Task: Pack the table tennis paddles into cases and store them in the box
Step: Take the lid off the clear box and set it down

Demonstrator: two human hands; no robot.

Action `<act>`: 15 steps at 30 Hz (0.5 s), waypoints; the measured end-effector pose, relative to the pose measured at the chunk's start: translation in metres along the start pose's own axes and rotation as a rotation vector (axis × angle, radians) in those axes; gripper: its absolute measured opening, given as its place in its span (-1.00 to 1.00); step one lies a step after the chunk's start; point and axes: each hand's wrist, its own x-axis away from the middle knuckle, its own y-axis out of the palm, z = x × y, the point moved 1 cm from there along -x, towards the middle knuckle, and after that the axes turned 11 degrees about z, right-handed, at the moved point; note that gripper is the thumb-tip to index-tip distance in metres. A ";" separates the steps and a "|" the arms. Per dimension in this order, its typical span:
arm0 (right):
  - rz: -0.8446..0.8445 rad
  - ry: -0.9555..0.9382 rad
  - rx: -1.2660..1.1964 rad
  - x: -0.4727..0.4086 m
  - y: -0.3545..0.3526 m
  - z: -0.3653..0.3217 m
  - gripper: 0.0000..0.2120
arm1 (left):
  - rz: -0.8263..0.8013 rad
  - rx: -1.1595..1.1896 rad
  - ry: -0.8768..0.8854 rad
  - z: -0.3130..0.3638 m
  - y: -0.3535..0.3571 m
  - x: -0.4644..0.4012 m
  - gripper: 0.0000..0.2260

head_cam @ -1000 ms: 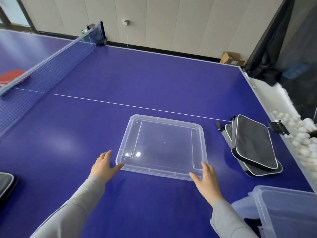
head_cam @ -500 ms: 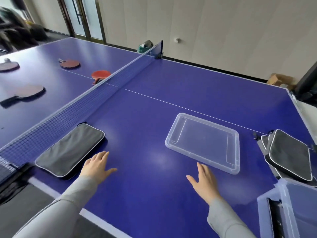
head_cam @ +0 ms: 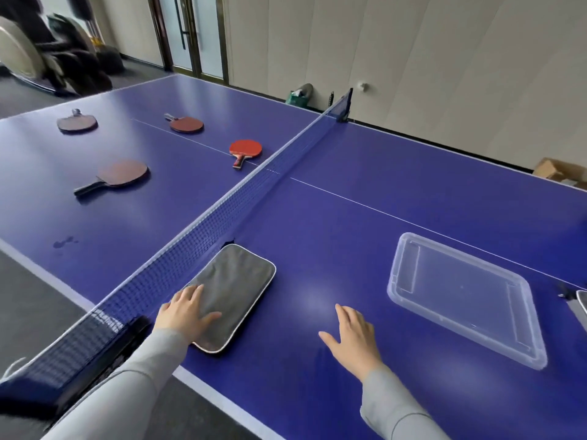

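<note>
A person in grey sleeves leans over a blue table tennis worktop [head_cam: 365,192], both arms stretched forward. The left hand [head_cam: 185,314] lies palm down, fingers spread and flat, on the near end of a grey paddle case [head_cam: 238,287] with pale piping; the hand is not curled around it. The case lies flat just beside the net [head_cam: 222,214], on the person's side. The right hand [head_cam: 354,336] is open too, fingers splayed and palm down, low over bare worktop between the case and a clear plastic lid [head_cam: 463,296] that lies flat to the right; whether it touches the surface cannot be told. Beyond the net four paddles lie apart on the far half: a bright red paddle [head_cam: 245,149] nearest the net, a brown paddle [head_cam: 122,174] with a dark handle, and two more, a reddish one [head_cam: 185,123] and a dark one [head_cam: 77,122], farther back. The edge of another case [head_cam: 582,301] shows at the right border. No brand or writing is legible.
</note>
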 end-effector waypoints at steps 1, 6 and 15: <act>-0.017 0.006 0.002 -0.004 0.007 -0.016 -0.31 | -0.013 0.010 -0.007 -0.012 0.001 -0.011 -0.26; -0.076 0.059 -0.034 -0.037 0.043 -0.098 -0.31 | -0.124 0.108 -0.017 -0.060 0.016 -0.070 -0.24; -0.188 0.351 -0.112 -0.068 0.100 -0.159 -0.24 | -0.366 0.469 -0.141 -0.061 0.064 -0.122 -0.18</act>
